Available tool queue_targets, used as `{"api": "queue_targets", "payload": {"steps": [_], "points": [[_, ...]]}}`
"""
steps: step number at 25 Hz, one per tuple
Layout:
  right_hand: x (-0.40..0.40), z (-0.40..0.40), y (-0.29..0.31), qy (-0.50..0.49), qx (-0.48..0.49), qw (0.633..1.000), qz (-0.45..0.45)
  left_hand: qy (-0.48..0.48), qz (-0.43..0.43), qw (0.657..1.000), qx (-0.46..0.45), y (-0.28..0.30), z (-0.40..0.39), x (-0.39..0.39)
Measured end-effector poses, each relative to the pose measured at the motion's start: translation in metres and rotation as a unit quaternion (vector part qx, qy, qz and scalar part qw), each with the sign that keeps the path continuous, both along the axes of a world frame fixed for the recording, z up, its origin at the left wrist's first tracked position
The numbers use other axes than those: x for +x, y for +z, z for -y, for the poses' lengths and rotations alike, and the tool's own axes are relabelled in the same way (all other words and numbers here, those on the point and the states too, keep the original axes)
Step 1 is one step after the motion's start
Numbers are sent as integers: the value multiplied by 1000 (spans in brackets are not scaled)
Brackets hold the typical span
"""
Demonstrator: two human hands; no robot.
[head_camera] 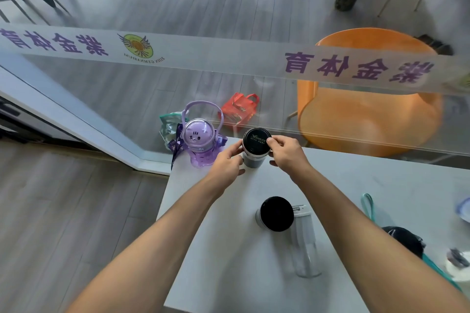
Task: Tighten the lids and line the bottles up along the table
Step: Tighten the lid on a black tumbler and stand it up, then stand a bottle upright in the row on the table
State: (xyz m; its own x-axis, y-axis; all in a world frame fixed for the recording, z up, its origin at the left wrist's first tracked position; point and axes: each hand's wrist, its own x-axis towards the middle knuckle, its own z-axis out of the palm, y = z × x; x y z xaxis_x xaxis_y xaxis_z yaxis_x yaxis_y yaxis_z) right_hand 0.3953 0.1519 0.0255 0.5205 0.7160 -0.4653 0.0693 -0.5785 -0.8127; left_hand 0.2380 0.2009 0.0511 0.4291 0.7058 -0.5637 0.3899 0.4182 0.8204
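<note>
A dark bottle with a black logo lid (pixel 255 140) stands at the far edge of the white table (pixel 229 249). My left hand (pixel 227 164) grips its body from the left. My right hand (pixel 284 152) holds the lid's rim with thumb and fingers. A purple cat-shaped bottle (pixel 199 143) with a loop handle stands just to its left at the table corner. Nearer me, a white bottle with a black lid (pixel 276 213) stands upright. A clear bottle (pixel 304 241) lies on its side beside it.
A glass wall with a printed band (pixel 229 56) runs along the table's far edge; an orange chair (pixel 368 114) and a red bag (pixel 240 109) sit behind it. A teal strap (pixel 368 204), a black object (pixel 404 239) and blurred items lie at the table's right.
</note>
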Motion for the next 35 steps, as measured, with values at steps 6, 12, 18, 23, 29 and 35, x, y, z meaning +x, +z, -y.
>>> {"api": "queue_targets", "payload": {"steps": [6,12,18,23,29,35], "points": [[-5,-1,-1,-10,-3,1000,7,4,-3,1000,1,-3,2,1],[-6,0,-2,-12,-7,1000,9,5,-5,1000,0,-3,1,2],[0,17,4,-10,-23,1000,1,41,-22,999,3,-6,10,-1],[-1,72,11,-54,-22,998,-12,17,-23,1000,8,1,54,-21],[-46,144,15,-81,-25,996,-34,-41,4,999,12,10,106,-45],[-72,152,25,-112,2,991,-73,-52,63,997,-9,10,123,-48]]}}
